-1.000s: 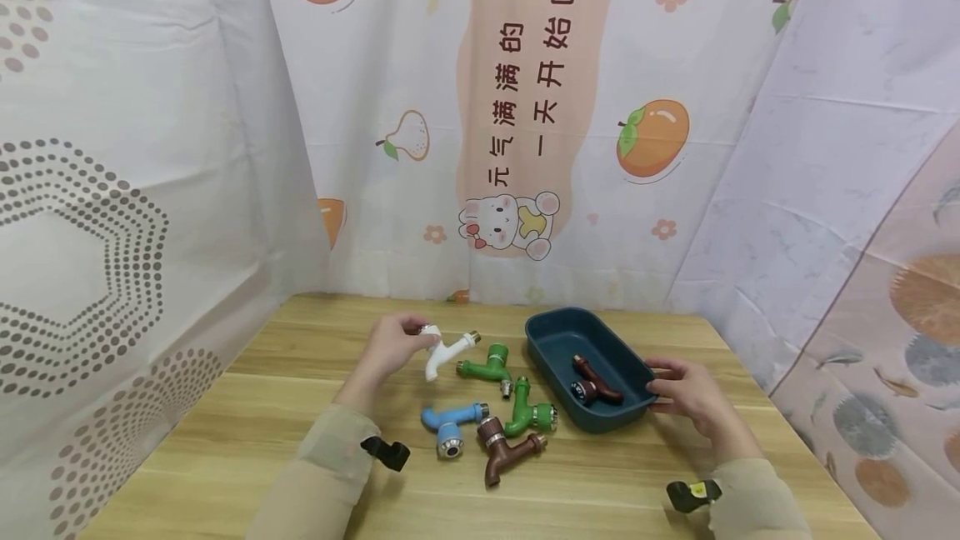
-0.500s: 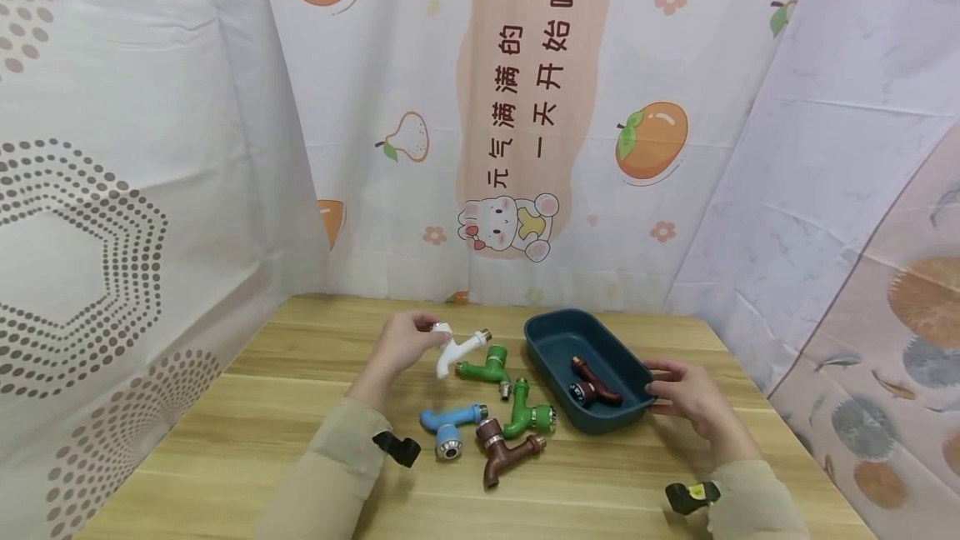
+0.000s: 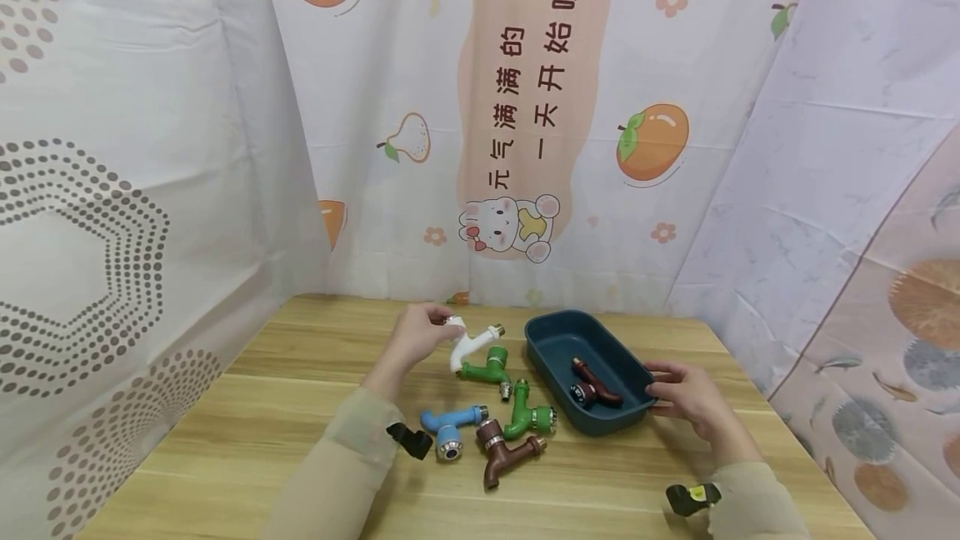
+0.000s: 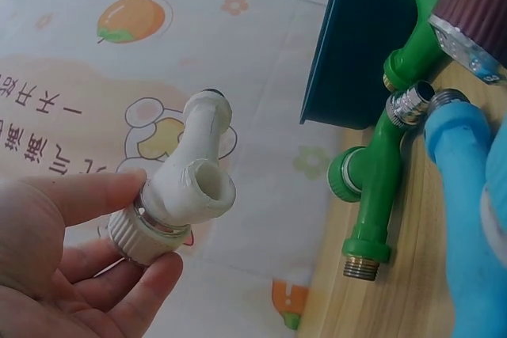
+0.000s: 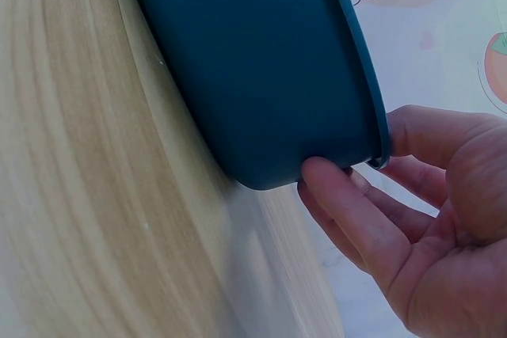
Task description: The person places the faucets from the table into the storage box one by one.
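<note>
My left hand [image 3: 422,335] pinches a white plastic tap [image 4: 186,168] by its ribbed knob, raised off the table, spout opening toward the left wrist camera. In the head view the tap's lower end overlaps a green tap [image 3: 487,368] below it. A dark teal basin [image 3: 551,332] stands on the table at right, one brown tap [image 3: 596,382] lying inside. My right hand [image 3: 693,398] grips the basin's near right end, with the thumb at the rim and fingers against the outer wall [image 5: 269,116].
A second green tap [image 3: 525,417], a blue tap [image 3: 453,423] and another brown tap [image 3: 506,455] lie close together left of the basin on the wooden table [image 3: 600,490]. A printed curtain [image 3: 420,215] hangs behind the table's far edge.
My left hand has carried the white tap to the right, from left of the upper green tap to above its left end. The right hand and basin have stayed in place.
</note>
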Motion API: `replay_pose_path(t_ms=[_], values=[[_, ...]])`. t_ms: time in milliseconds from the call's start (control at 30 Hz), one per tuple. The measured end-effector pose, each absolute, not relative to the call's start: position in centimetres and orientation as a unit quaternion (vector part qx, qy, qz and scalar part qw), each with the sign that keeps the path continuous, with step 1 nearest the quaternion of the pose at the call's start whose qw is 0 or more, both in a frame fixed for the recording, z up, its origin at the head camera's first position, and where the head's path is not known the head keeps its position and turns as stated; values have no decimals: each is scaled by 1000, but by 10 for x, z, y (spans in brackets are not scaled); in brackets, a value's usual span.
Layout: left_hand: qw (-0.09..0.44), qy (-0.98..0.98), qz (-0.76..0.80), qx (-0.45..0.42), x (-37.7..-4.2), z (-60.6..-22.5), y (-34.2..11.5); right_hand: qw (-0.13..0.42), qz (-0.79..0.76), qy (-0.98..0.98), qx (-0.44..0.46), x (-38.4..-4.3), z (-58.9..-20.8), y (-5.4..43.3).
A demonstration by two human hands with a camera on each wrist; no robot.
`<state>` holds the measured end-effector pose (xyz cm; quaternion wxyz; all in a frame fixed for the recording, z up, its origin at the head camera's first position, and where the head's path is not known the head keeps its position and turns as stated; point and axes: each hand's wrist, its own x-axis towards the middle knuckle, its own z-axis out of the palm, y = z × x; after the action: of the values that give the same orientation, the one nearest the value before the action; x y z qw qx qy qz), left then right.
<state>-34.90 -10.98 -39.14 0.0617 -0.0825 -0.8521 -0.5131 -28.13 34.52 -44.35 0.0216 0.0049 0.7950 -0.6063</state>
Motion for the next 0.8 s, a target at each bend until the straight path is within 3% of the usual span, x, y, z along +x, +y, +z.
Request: replay_pose_path(t_ms=[800], values=[[37,-848,-518,-105,-361,-384,-77,23,-613,789,3,-283,-445,347]])
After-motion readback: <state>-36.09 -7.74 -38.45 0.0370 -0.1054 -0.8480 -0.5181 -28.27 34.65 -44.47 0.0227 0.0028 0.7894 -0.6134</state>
